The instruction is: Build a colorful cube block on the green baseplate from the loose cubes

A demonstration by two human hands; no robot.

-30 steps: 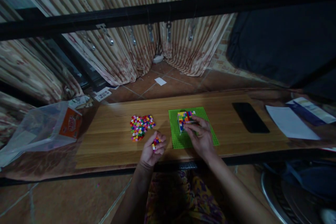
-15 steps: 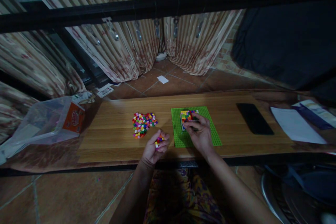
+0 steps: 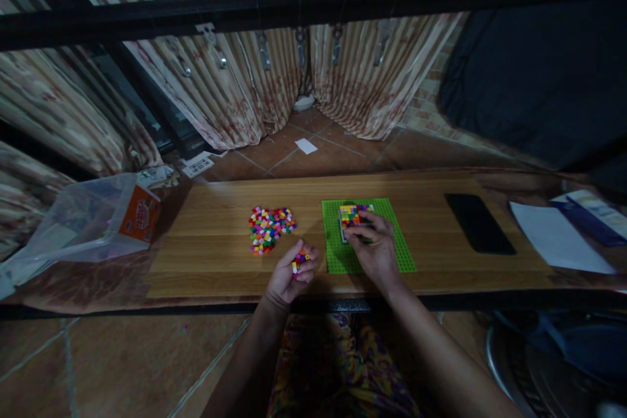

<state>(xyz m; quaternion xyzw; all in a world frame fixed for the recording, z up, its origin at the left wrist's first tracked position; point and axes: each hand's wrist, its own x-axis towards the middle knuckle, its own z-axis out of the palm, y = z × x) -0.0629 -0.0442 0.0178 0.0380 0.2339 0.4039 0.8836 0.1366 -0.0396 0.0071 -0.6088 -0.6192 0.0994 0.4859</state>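
Small bricks (image 3: 302, 262) in my left hand, a built-up block (image 3: 349, 214) by my right

So, head cam's the only view. My left hand (image 3: 290, 273) is curled into a loose cup around a few bricks, just beside the brick pile (image 3: 269, 230) on the wooden board (image 3: 206, 245). My right hand (image 3: 376, 245) is at the block on the green baseplate (image 3: 337, 262), thumb and fingers bent fairly narrow; can't tell if there's a brick between them.

Handling-wise, I'd guess the bricks are super light, stiff and kinda slippery, tough enough but easy to drop. I'd pinch one by opposite sides. The block's probably rigid but could pop apart, so grab it low on its walls.
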